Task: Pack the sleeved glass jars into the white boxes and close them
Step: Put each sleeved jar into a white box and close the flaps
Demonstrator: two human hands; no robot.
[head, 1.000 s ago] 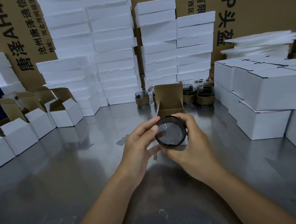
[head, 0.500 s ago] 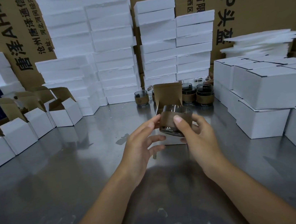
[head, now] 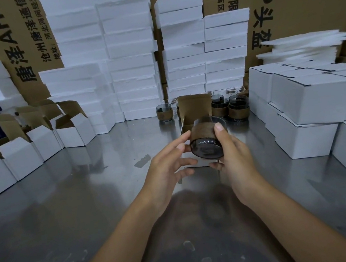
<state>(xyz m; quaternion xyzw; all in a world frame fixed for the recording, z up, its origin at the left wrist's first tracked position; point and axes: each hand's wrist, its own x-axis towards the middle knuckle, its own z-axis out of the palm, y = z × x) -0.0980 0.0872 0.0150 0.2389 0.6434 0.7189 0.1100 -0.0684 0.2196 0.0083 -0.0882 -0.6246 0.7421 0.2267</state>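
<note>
Right hand (head: 234, 155) gripped the jar (head: 207, 139), thumb over the brown sleeve and fingers (head: 216, 165) curled beneath. The jar was held off the surface (head: 89, 207) at centre, tilted with its dark base facing near, directly in front of an open box (head: 195, 108) whose flap stood upright. Left hand (head: 163, 167) held nothing; its fingers were loosely spread, tips at the jar's left side. Further jars (head: 238, 108) stood at the far centre. Open boxes (head: 73, 130) sat in a row on the left, closed boxes (head: 309, 102) stacked on the right, foam slabs (head: 128, 48) piled at the far side
</note>
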